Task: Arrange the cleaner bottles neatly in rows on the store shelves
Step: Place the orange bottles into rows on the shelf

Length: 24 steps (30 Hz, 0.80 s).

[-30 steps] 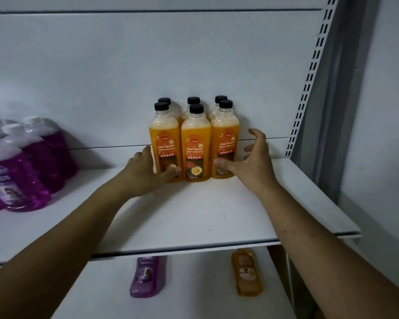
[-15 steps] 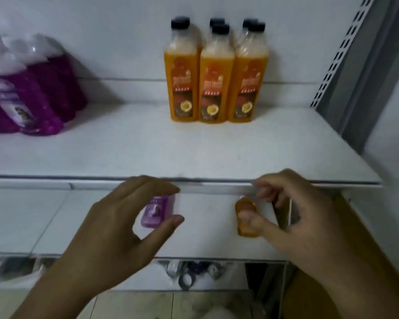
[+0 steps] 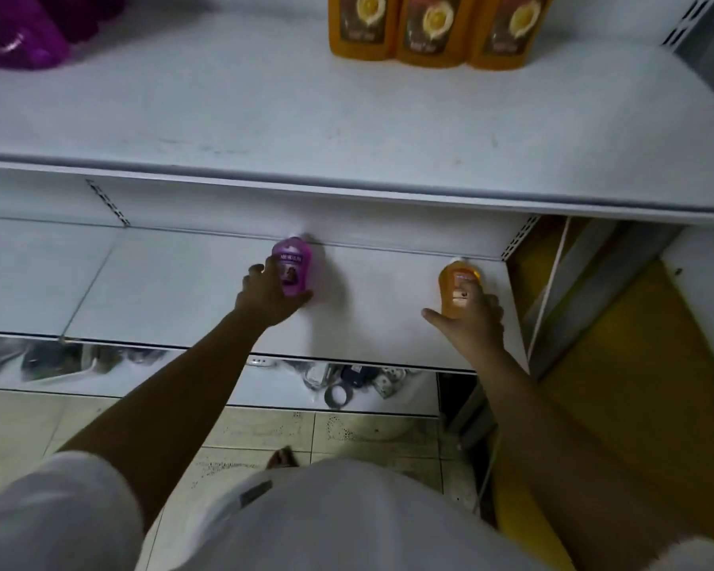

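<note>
On the lower white shelf (image 3: 174,290) lies a purple cleaner bottle (image 3: 292,269), cap toward the back wall. My left hand (image 3: 269,296) grips its lower end, thumb on the right side. Further right lies an orange cleaner bottle (image 3: 456,284), also flat with its cap to the back. My right hand (image 3: 468,323) wraps the bottle's base, thumb sticking out to the left. On the upper shelf (image 3: 347,117) three orange bottles (image 3: 427,28) stand side by side at the top edge, and purple bottles (image 3: 29,30) stand at the top left.
The upper shelf's front edge (image 3: 347,187) overhangs the lower one. A slotted upright (image 3: 520,239) and a yellow panel (image 3: 619,344) bound the right side. Cables and small clutter (image 3: 347,381) lie under the lower shelf above the tiled floor (image 3: 264,430).
Both hands left the orange bottles on the upper shelf, dropped down and reached the lower shelf. The left now holds the purple bottle, the right the orange one. The view tilted down.
</note>
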Available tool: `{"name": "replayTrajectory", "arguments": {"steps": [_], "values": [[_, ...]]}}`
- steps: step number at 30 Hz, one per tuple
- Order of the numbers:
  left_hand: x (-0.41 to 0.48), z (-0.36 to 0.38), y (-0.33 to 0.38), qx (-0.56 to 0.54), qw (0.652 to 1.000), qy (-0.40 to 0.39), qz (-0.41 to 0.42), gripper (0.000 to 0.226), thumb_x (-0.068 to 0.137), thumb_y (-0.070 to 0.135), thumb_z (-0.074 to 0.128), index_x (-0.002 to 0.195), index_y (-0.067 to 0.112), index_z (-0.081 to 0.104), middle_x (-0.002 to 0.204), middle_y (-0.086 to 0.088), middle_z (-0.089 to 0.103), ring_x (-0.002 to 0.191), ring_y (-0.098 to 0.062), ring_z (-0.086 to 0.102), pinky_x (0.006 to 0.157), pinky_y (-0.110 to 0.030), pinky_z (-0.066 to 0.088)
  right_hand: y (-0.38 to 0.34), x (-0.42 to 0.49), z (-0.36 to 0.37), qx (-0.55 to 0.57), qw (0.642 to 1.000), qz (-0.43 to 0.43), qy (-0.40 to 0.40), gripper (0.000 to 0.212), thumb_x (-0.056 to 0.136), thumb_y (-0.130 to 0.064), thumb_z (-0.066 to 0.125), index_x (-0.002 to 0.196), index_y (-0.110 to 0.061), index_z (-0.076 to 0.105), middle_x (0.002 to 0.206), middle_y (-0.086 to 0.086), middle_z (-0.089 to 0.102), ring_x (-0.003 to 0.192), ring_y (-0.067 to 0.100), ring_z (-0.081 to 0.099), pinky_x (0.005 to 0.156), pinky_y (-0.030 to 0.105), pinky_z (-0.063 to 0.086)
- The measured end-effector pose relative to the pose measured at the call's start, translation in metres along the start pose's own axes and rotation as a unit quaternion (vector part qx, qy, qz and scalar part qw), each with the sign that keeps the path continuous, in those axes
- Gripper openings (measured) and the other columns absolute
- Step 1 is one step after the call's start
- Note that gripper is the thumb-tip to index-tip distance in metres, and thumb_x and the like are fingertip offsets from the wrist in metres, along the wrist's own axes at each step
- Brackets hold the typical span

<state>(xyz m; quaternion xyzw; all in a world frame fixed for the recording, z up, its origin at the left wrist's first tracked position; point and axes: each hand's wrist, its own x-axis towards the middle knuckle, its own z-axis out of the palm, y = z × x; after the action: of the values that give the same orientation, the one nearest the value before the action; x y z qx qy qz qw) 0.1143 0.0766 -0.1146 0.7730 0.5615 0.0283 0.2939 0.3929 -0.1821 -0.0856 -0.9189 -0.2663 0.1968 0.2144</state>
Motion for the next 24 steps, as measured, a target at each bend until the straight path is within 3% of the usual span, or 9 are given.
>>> {"name": "replayTrajectory", "arguments": {"steps": [3,6,10,13,16,19,21,24], "values": [[0.0,0.009,0.005,-0.029,0.999,-0.029,-0.033,0.118,0.057,0.071,0.082,0.154,0.025,0.032,0.135,-0.019,0.06,0.123,-0.044,0.062,0.103,-0.056,0.054,0.017,0.014,0.019,0.019,0.996,0.085,-0.002,0.109,0.074,-0.062,0.084,0.158,-0.024,0.026,0.156,0.019,0.032,0.14,0.044,0.038,0.114,0.056,0.039],[-0.004,0.014,0.012,-0.054,0.998,-0.007,-0.038,0.11,0.071,0.047,0.091,0.156,0.021,0.028,0.134,-0.023,0.058,0.123,-0.046,0.059,0.103,-0.055,0.053,0.017,0.021,0.035,0.095,0.985,0.144,0.026,0.099,0.08,-0.046,0.086,0.157,-0.019,0.029,0.148,0.022,0.039,0.131,0.045,0.049,0.106,0.056,0.049],[-0.016,0.02,0.026,-0.076,0.996,0.006,-0.039,0.104,0.074,0.032,0.091,0.156,0.018,0.029,0.132,-0.023,0.052,0.125,-0.045,0.053,0.105,-0.051,0.049,0.006,0.013,0.048,0.081,0.988,0.115,0.06,0.085,0.087,-0.028,0.08,0.155,-0.015,0.031,0.141,0.023,0.047,0.127,0.045,0.051,0.1,0.055,0.051],[-0.022,0.027,0.024,-0.087,0.996,-0.005,-0.03,0.107,0.069,0.031,0.095,0.154,0.018,0.031,0.133,-0.022,0.053,0.124,-0.043,0.053,0.104,-0.048,0.048,0.008,0.002,0.066,0.097,0.99,0.101,0.036,0.079,0.088,-0.015,0.075,0.153,-0.021,0.031,0.133,0.017,0.057,0.122,0.04,0.056,0.098,0.055,0.054],[-0.025,0.034,0.02,-0.099,0.994,-0.024,-0.036,0.119,0.06,0.037,0.1,0.154,0.017,0.03,0.137,-0.02,0.056,0.127,-0.042,0.055,0.107,-0.051,0.05,0.006,0.004,0.07,0.219,0.96,0.166,0.056,0.086,0.09,-0.027,0.076,0.16,-0.019,0.025,0.142,0.022,0.051,0.127,0.043,0.057,0.101,0.054,0.055],[-0.022,0.034,0.021,-0.121,0.991,-0.03,-0.055,0.126,0.057,0.051,0.099,0.156,0.014,0.03,0.142,-0.018,0.058,0.13,-0.04,0.057,0.109,-0.053,0.05,-0.006,0.021,0.055,0.294,0.927,0.222,0.076,0.093,0.095,-0.045,0.072,0.165,-0.02,0.016,0.152,0.029,0.042,0.136,0.048,0.048,0.108,0.054,0.046],[-0.018,0.032,0.022,-0.141,0.987,-0.029,-0.067,0.128,0.054,0.06,0.094,0.156,0.014,0.032,0.141,-0.016,0.06,0.127,-0.038,0.06,0.107,-0.053,0.053,-0.012,0.031,0.046,0.259,0.936,0.235,0.049,0.092,0.094,-0.057,0.067,0.165,-0.026,0.017,0.155,0.03,0.036,0.138,0.049,0.043,0.11,0.053,0.042],[-0.015,0.031,0.022,-0.159,0.984,-0.029,-0.074,0.115,0.065,0.058,0.092,0.155,0.016,0.034,0.139,-0.015,0.062,0.123,-0.039,0.063,0.103,-0.052,0.056,-0.015,0.043,0.044,0.203,0.96,0.191,0.015,0.075,0.097,-0.064,0.058,0.161,-0.037,0.029,0.157,0.029,0.03,0.138,0.049,0.04,0.112,0.057,0.041]]}}
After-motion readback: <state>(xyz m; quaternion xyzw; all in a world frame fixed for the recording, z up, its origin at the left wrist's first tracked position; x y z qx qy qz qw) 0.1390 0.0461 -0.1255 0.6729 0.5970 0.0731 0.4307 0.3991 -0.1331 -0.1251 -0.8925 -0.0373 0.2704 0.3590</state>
